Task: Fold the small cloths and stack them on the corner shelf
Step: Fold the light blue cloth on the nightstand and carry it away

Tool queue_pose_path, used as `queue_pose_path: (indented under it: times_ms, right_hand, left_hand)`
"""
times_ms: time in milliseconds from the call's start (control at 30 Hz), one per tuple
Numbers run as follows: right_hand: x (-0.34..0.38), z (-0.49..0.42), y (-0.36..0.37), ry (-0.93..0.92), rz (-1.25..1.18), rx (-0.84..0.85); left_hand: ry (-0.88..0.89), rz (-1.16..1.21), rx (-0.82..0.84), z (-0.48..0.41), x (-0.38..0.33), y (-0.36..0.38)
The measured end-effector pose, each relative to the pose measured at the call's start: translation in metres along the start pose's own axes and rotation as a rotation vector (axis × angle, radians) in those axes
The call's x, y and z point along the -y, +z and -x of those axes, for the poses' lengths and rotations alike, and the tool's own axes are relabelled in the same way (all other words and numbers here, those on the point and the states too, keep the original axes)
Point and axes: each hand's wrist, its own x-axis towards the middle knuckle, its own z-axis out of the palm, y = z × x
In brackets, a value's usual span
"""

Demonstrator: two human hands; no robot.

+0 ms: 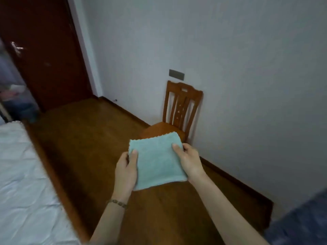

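At lower centre, the left hand (pixel 126 167) and right hand (pixel 189 160) pinch opposite edges of a folded pale-green terry cloth (pixel 155 160), keeping it flat, likely for carrying to the shelf.

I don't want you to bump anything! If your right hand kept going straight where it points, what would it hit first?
Probably the brown wooden chair; the right hand, gripping the folded light-blue cloth, points toward its seat, though depth is unclear.

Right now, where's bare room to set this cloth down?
Chair seat beyond the teal cloth: visible part bare. Wood floor between bed and wall: bare. Clutter at far left beside the door.
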Motion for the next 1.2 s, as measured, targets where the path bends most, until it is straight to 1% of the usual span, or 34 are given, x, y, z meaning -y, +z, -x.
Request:
queue_pose_path:
  times_ms: [133,433,533,667,833,1000,1200]
  right_hand:
    - [0.014,-0.072,0.032,0.021,-0.019,0.101]
    - [0.040,-0.261,0.129,0.007,-0.064,0.367]
    - [0.062,-0.333,0.158,0.017,-0.059,0.443]
    - [0.099,-0.422,0.208,-0.038,-0.037,0.542]
    - [0.125,-0.498,0.283,-0.065,-0.027,0.669]
    - [0.140,-0.572,0.374,-0.074,-0.035,0.749]
    - [0.165,-0.671,0.494,-0.046,-0.085,0.774]
  left_hand:
    - [0.033,-0.046,-0.121,-0.065,-0.011,-0.004]
    - [0.001,-0.095,-0.344,-0.234,-0.015,-0.011]
    - [-0.026,-0.094,-0.413,-0.301,-0.024,-0.009]
    - [-0.010,-0.110,-0.517,-0.385,-0.043,-0.019]
    - [-0.013,-0.155,-0.661,-0.470,-0.046,-0.052]
    - [-0.009,-0.174,-0.770,-0.568,-0.034,-0.099]
    - [-0.010,-0.182,-0.786,-0.709,-0.028,-0.168]
